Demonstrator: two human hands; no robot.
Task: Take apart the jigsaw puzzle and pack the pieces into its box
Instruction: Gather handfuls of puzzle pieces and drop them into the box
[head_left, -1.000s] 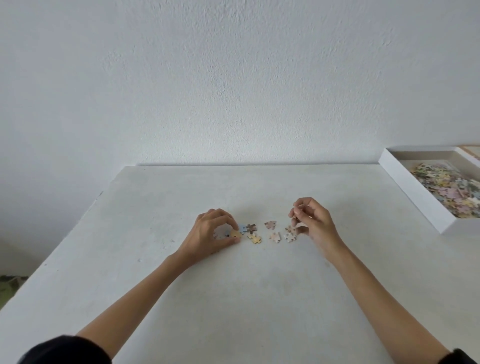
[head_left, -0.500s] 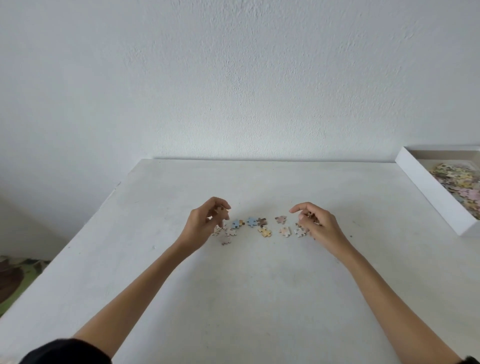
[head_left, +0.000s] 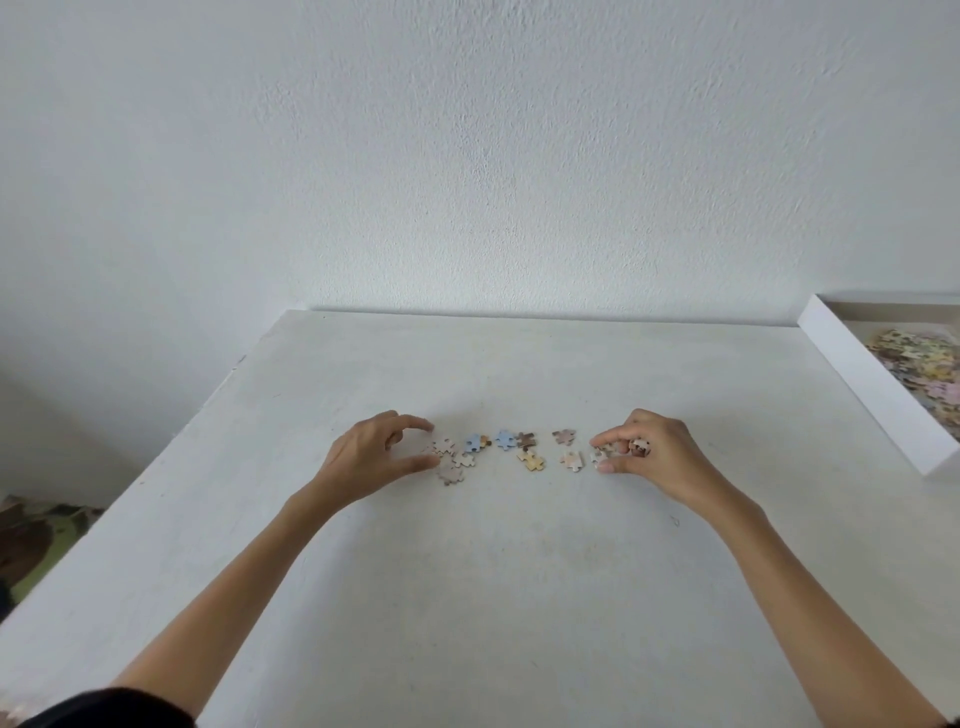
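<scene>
Several loose puzzle pieces lie in a short row on the white table, between my two hands. My left hand sits at the row's left end, thumb and forefinger spread in a C around a pale piece, gripping nothing. My right hand is at the right end with fingers curled, holding a small pale piece against the fingers while the thumb touches the table. The white puzzle box stands open at the right edge with a heap of pieces inside.
A white wall rises behind the table's far edge. The table's left edge runs diagonally, and past it a patterned floor shows below. Bare tabletop spreads between my forearms and toward the box.
The view has shifted left, so the box sits further right. My left hand has lowered and opened beside the left pieces. My right hand has come down onto the right-hand pieces.
</scene>
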